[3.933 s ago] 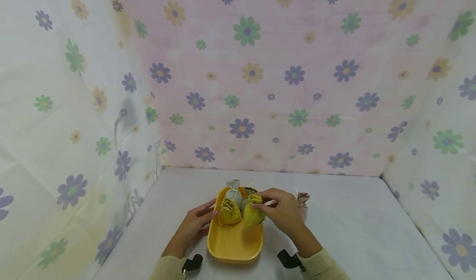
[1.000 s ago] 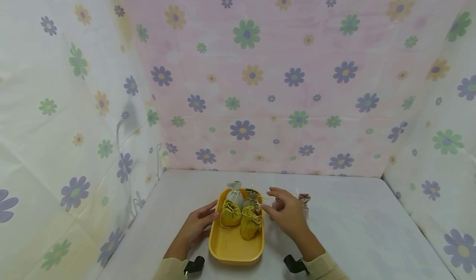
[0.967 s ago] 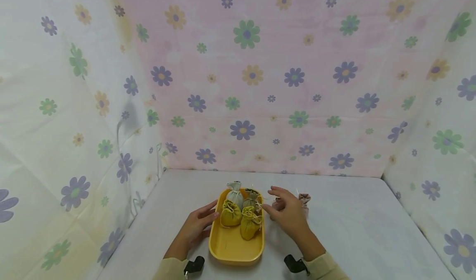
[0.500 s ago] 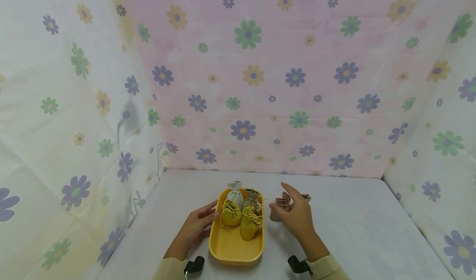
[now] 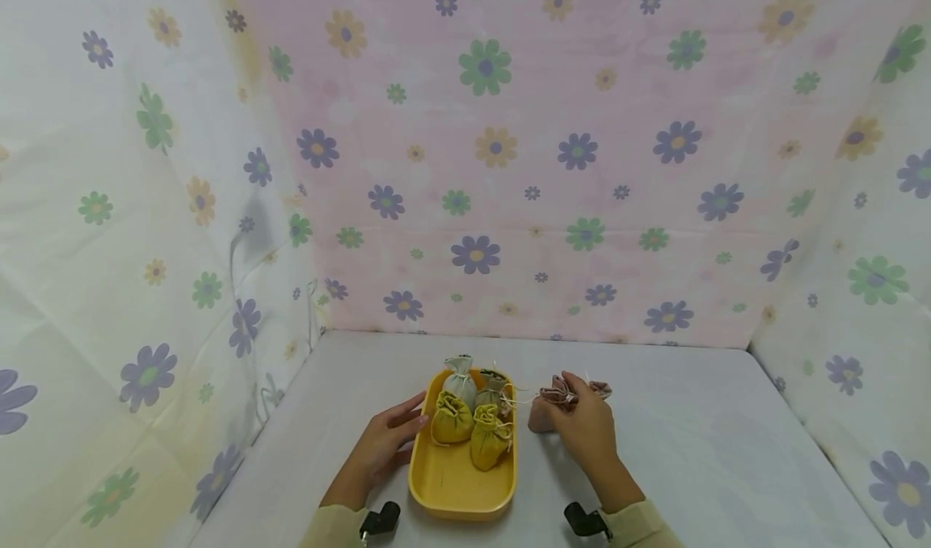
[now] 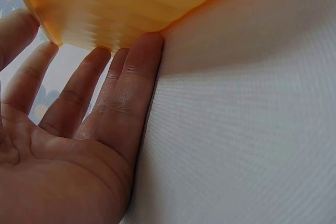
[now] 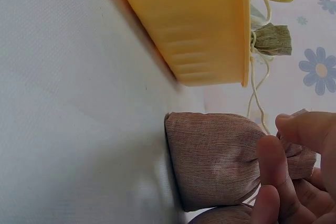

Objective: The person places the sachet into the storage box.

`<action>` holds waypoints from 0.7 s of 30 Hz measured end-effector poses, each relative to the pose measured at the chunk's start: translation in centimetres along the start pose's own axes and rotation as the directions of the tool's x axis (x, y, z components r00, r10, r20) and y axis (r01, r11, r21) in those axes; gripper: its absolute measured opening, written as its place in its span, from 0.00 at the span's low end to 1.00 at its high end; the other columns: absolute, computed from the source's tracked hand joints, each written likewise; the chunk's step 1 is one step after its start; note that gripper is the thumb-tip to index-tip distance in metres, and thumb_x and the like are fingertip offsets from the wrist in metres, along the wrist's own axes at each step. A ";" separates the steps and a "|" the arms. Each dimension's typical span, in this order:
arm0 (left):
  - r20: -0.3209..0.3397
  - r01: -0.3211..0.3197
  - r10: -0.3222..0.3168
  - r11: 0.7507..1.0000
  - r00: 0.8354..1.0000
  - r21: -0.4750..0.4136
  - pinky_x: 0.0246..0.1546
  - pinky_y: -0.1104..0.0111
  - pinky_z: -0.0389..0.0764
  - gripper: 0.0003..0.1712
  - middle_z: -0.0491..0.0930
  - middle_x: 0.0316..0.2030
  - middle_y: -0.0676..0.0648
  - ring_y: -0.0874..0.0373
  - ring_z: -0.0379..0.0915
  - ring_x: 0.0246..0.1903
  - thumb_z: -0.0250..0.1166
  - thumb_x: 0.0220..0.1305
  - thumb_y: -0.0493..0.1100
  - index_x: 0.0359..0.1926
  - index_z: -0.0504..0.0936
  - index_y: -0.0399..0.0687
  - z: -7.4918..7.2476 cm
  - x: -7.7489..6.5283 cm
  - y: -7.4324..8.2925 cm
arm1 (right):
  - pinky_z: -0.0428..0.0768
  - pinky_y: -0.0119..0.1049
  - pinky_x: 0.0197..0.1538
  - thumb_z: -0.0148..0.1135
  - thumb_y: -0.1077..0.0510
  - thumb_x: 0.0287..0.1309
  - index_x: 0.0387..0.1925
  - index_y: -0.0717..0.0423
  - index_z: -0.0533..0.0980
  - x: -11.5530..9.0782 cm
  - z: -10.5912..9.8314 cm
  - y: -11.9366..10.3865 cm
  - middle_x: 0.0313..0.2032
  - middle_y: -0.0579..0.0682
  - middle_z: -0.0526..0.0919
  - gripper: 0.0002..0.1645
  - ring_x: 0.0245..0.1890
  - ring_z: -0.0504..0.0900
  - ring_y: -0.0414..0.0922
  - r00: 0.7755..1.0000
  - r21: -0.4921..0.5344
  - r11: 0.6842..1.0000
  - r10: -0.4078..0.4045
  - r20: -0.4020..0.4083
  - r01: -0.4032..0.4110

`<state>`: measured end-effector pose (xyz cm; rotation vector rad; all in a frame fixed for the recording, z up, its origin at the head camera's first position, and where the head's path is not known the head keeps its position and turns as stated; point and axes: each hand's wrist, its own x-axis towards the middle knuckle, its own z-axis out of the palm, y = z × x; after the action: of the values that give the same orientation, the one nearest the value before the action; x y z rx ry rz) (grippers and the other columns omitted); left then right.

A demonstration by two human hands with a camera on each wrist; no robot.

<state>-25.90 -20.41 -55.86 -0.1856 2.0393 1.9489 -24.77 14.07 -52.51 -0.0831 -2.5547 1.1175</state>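
Note:
My right hand pinches the gathered neck of a dusty-brown drawstring pouch, which stands upright on the table just right of the yellow tray. Behind the hand, a second brownish pouch is mostly hidden. My left hand rests its straight fingertips against the tray's left wall, as the left wrist view shows. Inside the tray sit a whitish pouch, an olive pouch and two yellow ones, a left yellow pouch and a right yellow pouch.
A white-covered table spreads around the tray. Flower-print cloth closes off the back and both sides. Pale cords trail over the tray's rim toward the brown pouch.
Earlier, my right hand let go of a yellow pouch in the tray. It then moved right to the brown pouch, and its fingers closed on the neck. The left hand stayed at the tray.

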 end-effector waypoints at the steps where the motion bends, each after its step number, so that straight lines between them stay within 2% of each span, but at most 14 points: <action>1: 0.001 -0.001 0.001 1.000 1.000 -0.001 0.52 0.55 0.88 0.45 0.66 0.75 0.36 0.45 0.77 0.64 0.75 0.58 0.62 0.75 0.71 0.64 0.0 0.0 0.0 | 0.86 0.50 0.44 0.78 0.50 0.56 0.66 0.58 0.77 0.0 0.0 0.0 0.55 0.60 0.87 0.38 0.44 0.88 0.52 1.000 -0.005 1.000 0.004 0.000 -0.004; 3: 0.004 -0.003 0.003 1.000 1.000 -0.006 0.53 0.55 0.87 0.45 0.66 0.75 0.36 0.45 0.77 0.64 0.75 0.58 0.61 0.75 0.71 0.64 -0.1 0.0 0.0 | 0.87 0.50 0.45 0.78 0.50 0.56 0.64 0.58 0.79 0.0 0.1 0.1 0.54 0.59 0.88 0.36 0.45 0.89 0.52 1.000 -0.015 1.000 0.011 -0.002 -0.011; 8: 0.014 -0.009 0.009 1.000 1.000 -0.017 0.53 0.56 0.87 0.44 0.66 0.75 0.36 0.46 0.77 0.64 0.75 0.59 0.61 0.75 0.71 0.64 -0.1 0.1 -0.1 | 0.87 0.45 0.41 0.78 0.50 0.57 0.59 0.55 0.82 0.0 0.5 0.4 0.48 0.55 0.90 0.30 0.40 0.88 0.47 0.999 -0.019 0.999 0.031 -0.012 -0.031; 13: 0.015 -0.012 0.012 1.000 1.000 -0.014 0.53 0.56 0.87 0.44 0.66 0.75 0.36 0.46 0.77 0.64 0.75 0.59 0.61 0.75 0.71 0.64 -0.1 0.2 -0.1 | 0.86 0.42 0.37 0.77 0.49 0.58 0.52 0.51 0.85 0.0 0.6 0.5 0.43 0.51 0.91 0.22 0.38 0.88 0.46 0.999 -0.012 1.000 0.018 -0.043 -0.018; 18: 0.012 -0.010 0.010 1.000 1.000 -0.014 0.54 0.56 0.87 0.44 0.66 0.75 0.36 0.45 0.77 0.65 0.75 0.59 0.61 0.75 0.71 0.64 0.0 0.2 -0.1 | 0.80 0.31 0.29 0.77 0.49 0.58 0.47 0.48 0.87 0.2 0.3 0.5 0.39 0.47 0.92 0.16 0.31 0.84 0.40 0.998 0.002 1.000 -0.007 -0.063 0.007; 21: 0.008 -0.008 0.008 1.000 1.000 -0.014 0.54 0.56 0.87 0.45 0.66 0.75 0.37 0.45 0.76 0.65 0.75 0.59 0.62 0.75 0.71 0.64 0.0 0.2 -0.1 | 0.77 0.28 0.27 0.77 0.51 0.58 0.45 0.47 0.87 0.3 0.1 0.3 0.37 0.46 0.92 0.13 0.28 0.81 0.38 0.998 0.012 1.000 -0.015 -0.068 0.016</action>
<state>-26.02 -20.42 -56.01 -0.1728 2.0249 1.9661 -25.11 14.26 -52.74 -0.0959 -2.4842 1.1055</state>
